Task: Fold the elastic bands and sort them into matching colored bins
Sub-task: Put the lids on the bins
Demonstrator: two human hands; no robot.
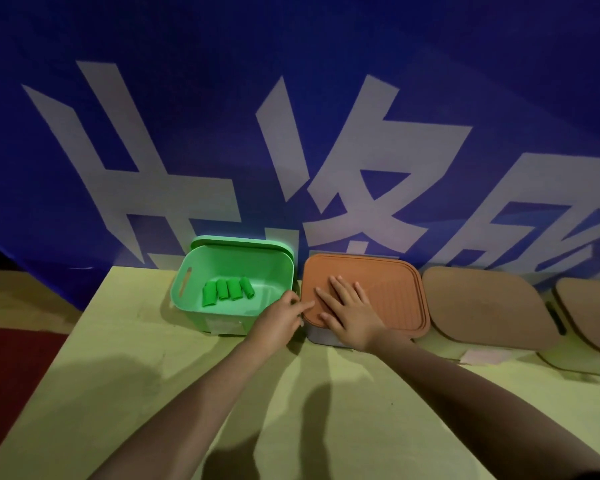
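An open green bin (187, 296) stands at the back of the table, with its lid leaning behind it. Several folded green elastic bands (227, 289) lie side by side on its floor. Right beside it stands a bin closed with an orange lid (392, 292). My right hand (347, 306) lies flat on that lid with the fingers spread. My left hand (281, 317) touches the lid's left edge with the fingertips, between the two bins.
The yellow table (153, 393) runs toward me. Two more bins with brown lids (482, 306) (593, 313) stand to the right. A pale slip of paper (485, 356) lies in front of them. A blue banner (291, 133) hangs close behind the bins.
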